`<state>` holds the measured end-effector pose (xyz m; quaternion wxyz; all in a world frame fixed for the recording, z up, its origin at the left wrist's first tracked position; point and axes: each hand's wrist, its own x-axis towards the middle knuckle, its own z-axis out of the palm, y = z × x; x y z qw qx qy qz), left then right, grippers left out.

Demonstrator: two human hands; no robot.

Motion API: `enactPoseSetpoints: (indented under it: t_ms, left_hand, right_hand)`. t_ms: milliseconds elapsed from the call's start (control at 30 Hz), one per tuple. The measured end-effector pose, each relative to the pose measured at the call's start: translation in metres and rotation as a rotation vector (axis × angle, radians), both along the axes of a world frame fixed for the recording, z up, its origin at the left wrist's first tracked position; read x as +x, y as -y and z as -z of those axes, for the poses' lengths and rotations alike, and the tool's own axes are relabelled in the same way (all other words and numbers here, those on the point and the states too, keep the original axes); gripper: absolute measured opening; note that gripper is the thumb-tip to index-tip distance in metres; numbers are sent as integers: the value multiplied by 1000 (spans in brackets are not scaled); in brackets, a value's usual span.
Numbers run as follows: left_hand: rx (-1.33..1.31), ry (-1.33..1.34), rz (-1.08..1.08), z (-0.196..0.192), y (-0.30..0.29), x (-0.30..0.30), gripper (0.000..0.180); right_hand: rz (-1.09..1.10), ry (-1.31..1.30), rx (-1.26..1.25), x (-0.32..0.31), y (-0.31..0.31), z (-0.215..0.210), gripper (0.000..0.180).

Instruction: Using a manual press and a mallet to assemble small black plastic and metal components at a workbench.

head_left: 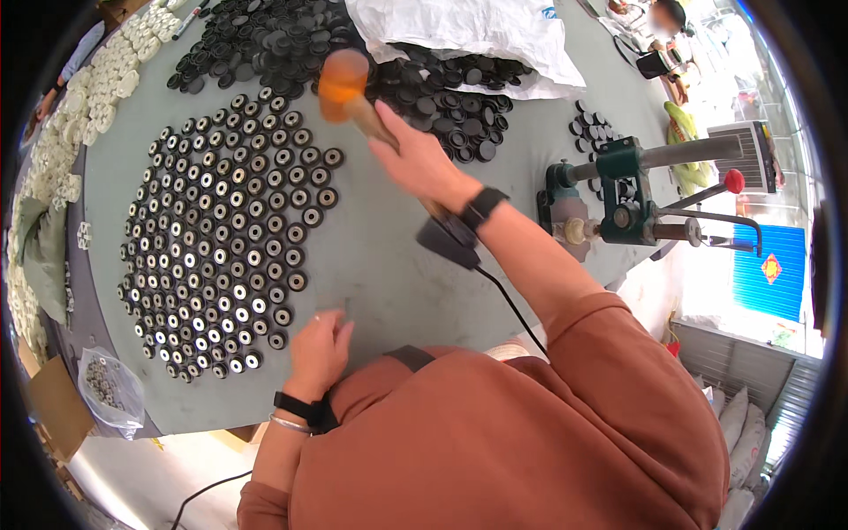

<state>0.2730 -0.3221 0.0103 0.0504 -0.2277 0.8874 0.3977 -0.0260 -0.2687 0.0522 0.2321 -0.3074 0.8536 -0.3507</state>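
Observation:
My right hand [424, 163] is wrapped round the handle of a mallet with an orange head [343, 84]. The mallet is raised over the table, slightly blurred, near the black caps. My left hand [320, 353] is low over the near side of the table, its fingers curled in with the thumb against them. What it pinches, if anything, is too small and blurred to tell. To its left, round black pieces with metal ring centres [208, 238] stand close together in a broad patch.
Black caps [283, 44] are heaped at the back beside a white sack [459, 35]. A green hand press [623, 190] with a red-knobbed lever stands at the right. White plastic parts [97, 88] line the left side, above a clear bag [110, 389]. Another person [658, 22] is at the far right.

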Motion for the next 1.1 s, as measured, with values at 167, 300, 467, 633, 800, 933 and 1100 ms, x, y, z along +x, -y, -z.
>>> enactPoseSetpoints:
  t_ms: [167,300,467,633,800,933,1100]
  left_hand:
    - [-84,-128,115,38,-9,69,16]
    - [-311,-176,120,47,-9,103,15]
    - [-483,-225,96,51,-15,102,19]
    - [-487,-306,34,53,-18,105,19]
    - [-481,-245,60,47,-17,102,18]
    - [-496,-240,51,49,-19,100,17]
    - [-498,-248,31,47,-20,106,17]
  right_hand:
    - [-153,-67,-94,33,-35,-20,59]
    - [-118,-273,-290,50,-28,-25,58]
    - [-133,-182,25,46,-31,20,56]
    - [-194,-250,-10,48,-25,0,56]
    - [-186,-358,-157,78,-37,13,57]
    - [-217,-194,299,67,-23,-7,58]
    - [-213,-342,-238,90,-49,-33,59]
